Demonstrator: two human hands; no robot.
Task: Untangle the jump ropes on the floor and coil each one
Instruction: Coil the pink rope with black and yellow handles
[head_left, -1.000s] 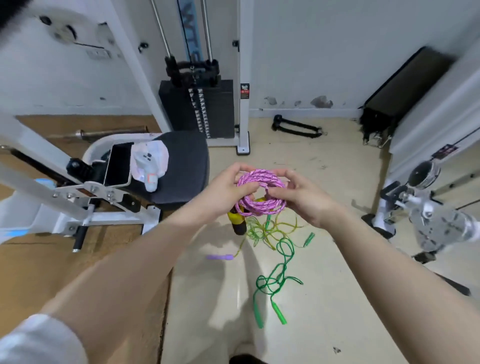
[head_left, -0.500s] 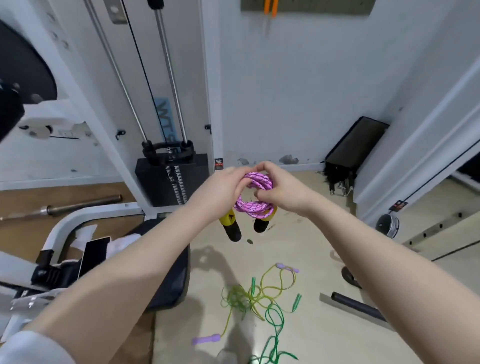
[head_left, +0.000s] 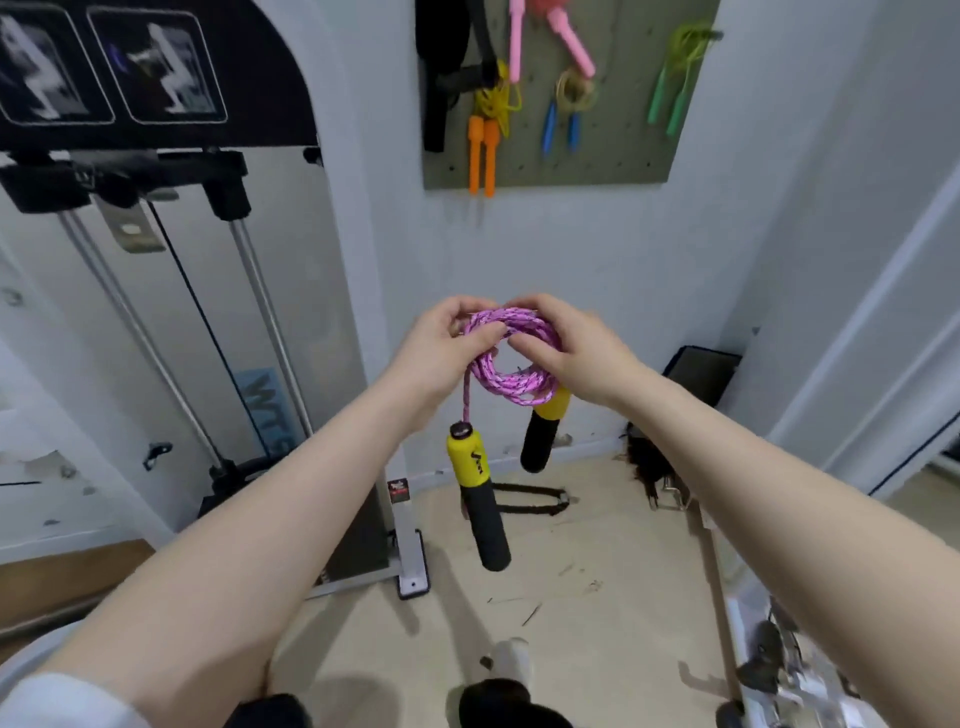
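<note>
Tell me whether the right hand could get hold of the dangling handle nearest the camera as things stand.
Probably not right away. The right hand is pinching the pink rope coil together with the left hand. The nearer handle hangs free below, nothing blocking it, but the right hand would have to let go of the coil first.

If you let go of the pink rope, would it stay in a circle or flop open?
Probably flop open. The pink rope looks soft and braided, and only both hands pinch its loops together. The two yellow-and-black handles dangle below and would likely tug the coil loose.
</note>
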